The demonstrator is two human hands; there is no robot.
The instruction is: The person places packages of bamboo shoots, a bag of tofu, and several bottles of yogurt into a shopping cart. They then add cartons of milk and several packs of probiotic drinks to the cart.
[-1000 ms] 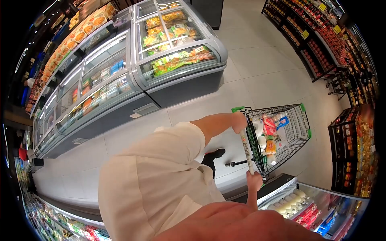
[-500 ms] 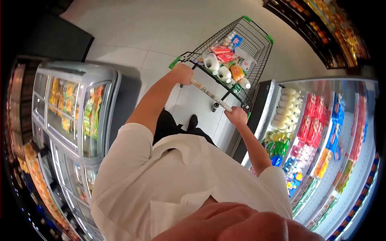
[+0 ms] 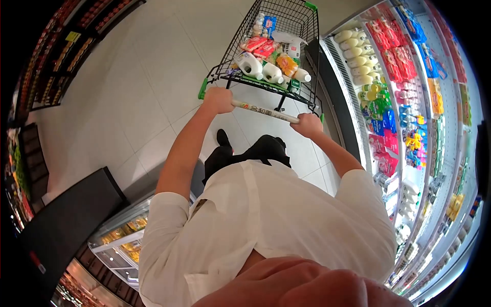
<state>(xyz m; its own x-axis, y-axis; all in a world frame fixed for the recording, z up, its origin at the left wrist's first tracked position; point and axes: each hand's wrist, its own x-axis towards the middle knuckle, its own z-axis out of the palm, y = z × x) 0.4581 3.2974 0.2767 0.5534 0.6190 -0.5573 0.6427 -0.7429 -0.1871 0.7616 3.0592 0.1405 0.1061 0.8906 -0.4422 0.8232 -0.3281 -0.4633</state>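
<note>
Both hands grip the pale handle of a black wire shopping cart with green corners. My left hand is closed round the handle's left end, and my right hand wraps its right end. In the basket lie white jugs, a white-capped bottle, an orange packet, red packets, a blue packet and a white bag. Small bottles stand at the basket's far left; their labels are too small to read.
On the right runs a lit chiller shelf with bottles and packets, close beside the cart. A glass-fronted freezer and a dark panel are at lower left. Dark shelves stand at upper left, beyond the tiled floor.
The cart has swung left and now lines up along the chiller. The freezer has slid down and back in view, and shelves have appeared at upper left. Both hands keep their grip.
</note>
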